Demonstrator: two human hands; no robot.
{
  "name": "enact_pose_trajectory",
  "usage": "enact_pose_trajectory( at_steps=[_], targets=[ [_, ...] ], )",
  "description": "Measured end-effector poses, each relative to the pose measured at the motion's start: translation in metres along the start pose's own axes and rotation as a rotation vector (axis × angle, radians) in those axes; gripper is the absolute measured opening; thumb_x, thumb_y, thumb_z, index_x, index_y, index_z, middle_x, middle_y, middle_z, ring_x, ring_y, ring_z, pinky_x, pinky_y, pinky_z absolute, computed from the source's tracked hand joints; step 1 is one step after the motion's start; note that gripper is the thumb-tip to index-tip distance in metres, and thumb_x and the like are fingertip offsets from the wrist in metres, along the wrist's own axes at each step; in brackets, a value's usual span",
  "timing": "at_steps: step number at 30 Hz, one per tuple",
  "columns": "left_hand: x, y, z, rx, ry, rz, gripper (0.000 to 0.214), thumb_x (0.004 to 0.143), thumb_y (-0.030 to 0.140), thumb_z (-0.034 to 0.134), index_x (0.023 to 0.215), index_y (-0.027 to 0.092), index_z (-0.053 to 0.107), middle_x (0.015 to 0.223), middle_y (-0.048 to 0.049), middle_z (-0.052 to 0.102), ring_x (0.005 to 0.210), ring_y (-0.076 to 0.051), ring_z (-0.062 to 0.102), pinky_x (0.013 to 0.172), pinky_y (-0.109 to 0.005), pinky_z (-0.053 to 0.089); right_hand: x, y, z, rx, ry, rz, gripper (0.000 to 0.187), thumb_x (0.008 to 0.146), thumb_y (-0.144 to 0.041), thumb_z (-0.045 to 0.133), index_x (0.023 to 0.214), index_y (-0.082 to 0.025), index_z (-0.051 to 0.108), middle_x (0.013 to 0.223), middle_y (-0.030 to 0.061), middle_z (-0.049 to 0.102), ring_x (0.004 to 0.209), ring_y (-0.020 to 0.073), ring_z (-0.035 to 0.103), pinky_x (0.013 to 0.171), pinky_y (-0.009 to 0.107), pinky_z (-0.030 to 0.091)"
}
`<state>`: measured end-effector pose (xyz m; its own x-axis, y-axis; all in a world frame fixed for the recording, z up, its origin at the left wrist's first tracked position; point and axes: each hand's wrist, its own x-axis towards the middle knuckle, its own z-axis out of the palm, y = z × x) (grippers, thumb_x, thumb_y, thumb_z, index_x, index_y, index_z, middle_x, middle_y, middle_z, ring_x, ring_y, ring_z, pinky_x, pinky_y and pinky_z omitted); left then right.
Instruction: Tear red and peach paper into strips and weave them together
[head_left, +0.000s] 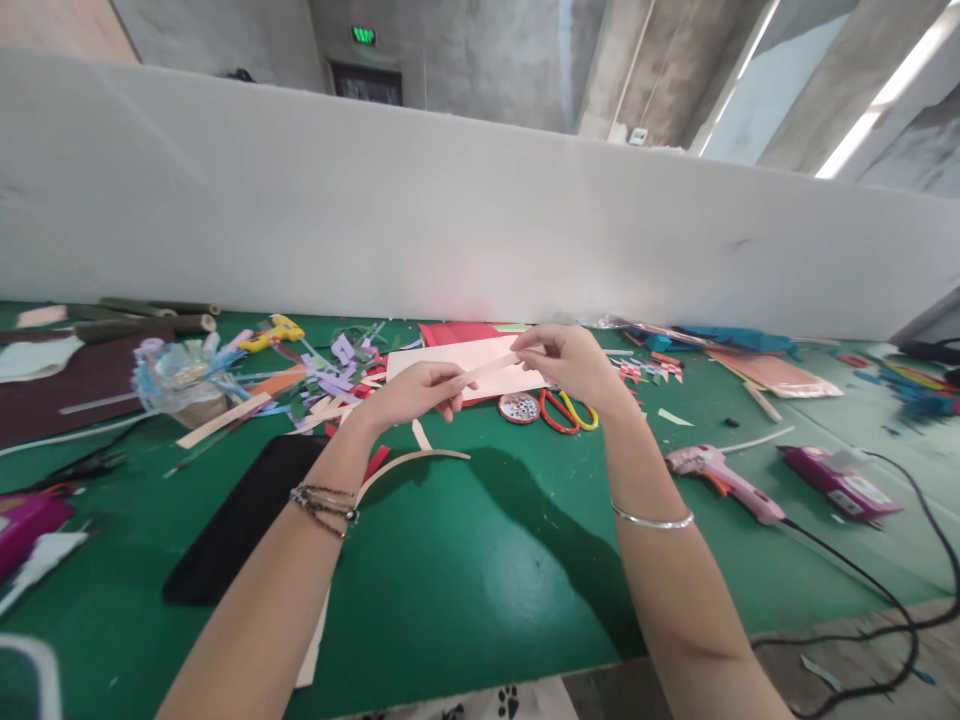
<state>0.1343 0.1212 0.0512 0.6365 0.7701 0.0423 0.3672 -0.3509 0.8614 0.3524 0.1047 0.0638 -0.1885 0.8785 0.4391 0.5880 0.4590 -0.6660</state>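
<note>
A narrow pale paper strip (491, 371) is stretched between my two hands above the green table. My left hand (421, 390) pinches its left end between thumb and fingers. At the other end, my right hand (564, 362) grips it with the fingertips. Behind and below lies a pale pink sheet (450, 352) on top of red sheets (457, 333). A curved pale strip (420, 456) rests on the table near my left wrist, partly hidden by the forearm. Close to my right hand are scissors (559, 412) with red and yellow handles and a small round dish (519, 407) of tiny pieces.
Colored paper scraps (341, 375) and a yellow glue gun (274, 333) lie to the left, beside a black tablet-like slab (244, 525). Rightward are a pink glue gun (731, 482) with a cord and a purple box (840, 482). A white partition (480, 210) stands behind.
</note>
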Motion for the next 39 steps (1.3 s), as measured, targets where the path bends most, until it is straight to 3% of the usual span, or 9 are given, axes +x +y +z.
enact_pose_trajectory(
  at_steps=[5,10,14,17,22,26,30,35,39],
  targets=[
    [-0.003,0.000,-0.009,0.190,0.158,0.005,0.026,0.079,0.037,0.051,0.073,0.014,0.060,0.059,0.0016,0.059,0.053,-0.009,0.055,0.054,-0.019,0.041,0.000,0.003,-0.004,-0.092,0.026,-0.059,0.015,0.076,-0.021,0.052,0.084,-0.016,0.065,0.079,0.0042,0.066,0.070,0.0149,0.059,0.066,0.027,0.044],
    [-0.003,0.004,-0.006,0.324,0.120,0.039,0.031,0.080,0.040,0.049,0.068,0.015,0.064,0.055,0.0000,0.062,0.050,-0.010,0.055,0.049,-0.019,0.037,-0.003,-0.014,0.009,-0.306,-0.054,-0.261,0.023,0.078,-0.028,0.054,0.099,-0.020,0.062,0.109,0.0069,0.061,0.102,0.0216,0.052,0.088,0.037,0.036],
    [-0.005,0.011,-0.002,0.355,0.126,0.076,0.037,0.082,0.043,0.047,0.063,0.016,0.063,0.046,0.0007,0.057,0.046,-0.009,0.052,0.047,-0.018,0.035,-0.003,-0.020,0.020,-0.323,-0.222,-0.208,0.021,0.084,-0.033,0.048,0.081,-0.018,0.064,0.079,0.0030,0.065,0.075,0.0151,0.055,0.076,0.031,0.036],
    [-0.007,0.015,-0.002,0.323,0.157,0.090,0.038,0.081,0.044,0.048,0.062,0.015,0.063,0.046,0.0008,0.057,0.044,-0.008,0.050,0.046,-0.018,0.034,-0.002,-0.019,0.021,-0.263,-0.253,-0.156,0.023,0.085,-0.027,0.046,0.072,-0.016,0.061,0.065,0.0004,0.060,0.060,0.0106,0.048,0.061,0.025,0.033],
    [-0.009,0.012,-0.008,0.252,0.229,0.075,0.029,0.080,0.040,0.052,0.077,0.016,0.068,0.056,-0.0003,0.063,0.047,-0.008,0.051,0.043,-0.018,0.032,-0.002,-0.015,0.013,-0.166,-0.245,-0.114,0.021,0.084,-0.022,0.045,0.069,-0.016,0.059,0.059,-0.0014,0.057,0.052,0.0082,0.043,0.054,0.023,0.028],
    [-0.010,0.013,-0.011,0.194,0.288,0.056,0.023,0.078,0.033,0.054,0.078,0.015,0.068,0.060,-0.0015,0.065,0.048,-0.008,0.052,0.042,-0.017,0.033,-0.002,-0.012,0.011,-0.159,-0.217,-0.116,0.020,0.083,-0.023,0.046,0.069,-0.017,0.058,0.058,-0.0021,0.057,0.051,0.0078,0.042,0.052,0.023,0.028],
    [-0.009,0.014,-0.010,0.177,0.312,0.055,0.020,0.077,0.029,0.056,0.075,0.014,0.068,0.069,-0.0031,0.068,0.047,-0.006,0.052,0.041,-0.016,0.034,-0.002,-0.012,0.012,-0.135,-0.217,-0.112,0.019,0.083,-0.023,0.046,0.070,-0.017,0.059,0.059,-0.0019,0.058,0.050,0.0076,0.042,0.051,0.022,0.029],
    [-0.008,0.010,-0.009,0.140,0.319,0.078,0.022,0.078,0.030,0.055,0.087,0.015,0.068,0.077,-0.0038,0.070,0.050,-0.007,0.054,0.040,-0.016,0.034,-0.002,-0.015,0.011,-0.119,-0.242,-0.110,0.020,0.084,-0.022,0.045,0.070,-0.017,0.058,0.060,-0.0019,0.058,0.052,0.0076,0.044,0.053,0.023,0.030],
    [-0.008,0.011,-0.009,0.200,0.304,0.086,0.021,0.078,0.030,0.054,0.077,0.016,0.070,0.070,-0.0025,0.069,0.048,-0.007,0.053,0.041,-0.016,0.034,-0.002,-0.016,0.011,-0.147,-0.250,-0.109,0.022,0.084,-0.021,0.044,0.067,-0.016,0.058,0.060,-0.0021,0.057,0.051,0.0073,0.042,0.053,0.023,0.029]
  ],
)
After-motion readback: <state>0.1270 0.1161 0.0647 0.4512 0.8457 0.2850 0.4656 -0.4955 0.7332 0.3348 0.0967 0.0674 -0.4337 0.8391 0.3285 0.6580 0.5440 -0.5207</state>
